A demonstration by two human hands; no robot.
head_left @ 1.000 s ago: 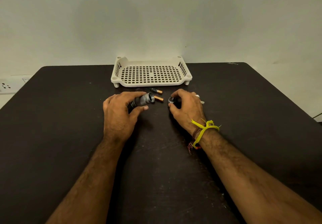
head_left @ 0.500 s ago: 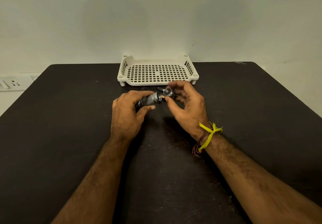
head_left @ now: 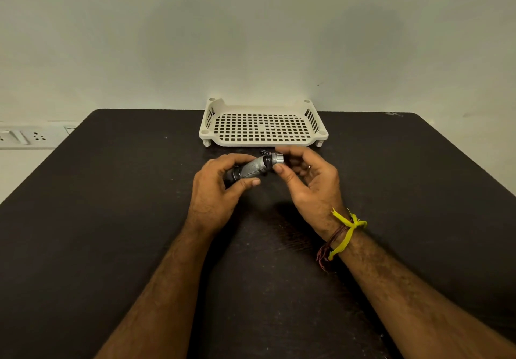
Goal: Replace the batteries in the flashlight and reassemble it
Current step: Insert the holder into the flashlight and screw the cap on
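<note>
no readable text, labels, brands or numbers on anything in view

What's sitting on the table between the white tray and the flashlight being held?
In the head view, one small dark battery lies on the black table between the white tray and the flashlight; hands hide any others.

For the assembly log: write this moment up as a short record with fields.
left hand: grips flashlight body, held tilted above the table
right hand: pinches silver end cap at the body's open end
cap state: at the opening; cannot tell if threaded
battery: a dark one lies on the table behind the cap
tray: white, perforated, at the far edge, nothing in it
</note>
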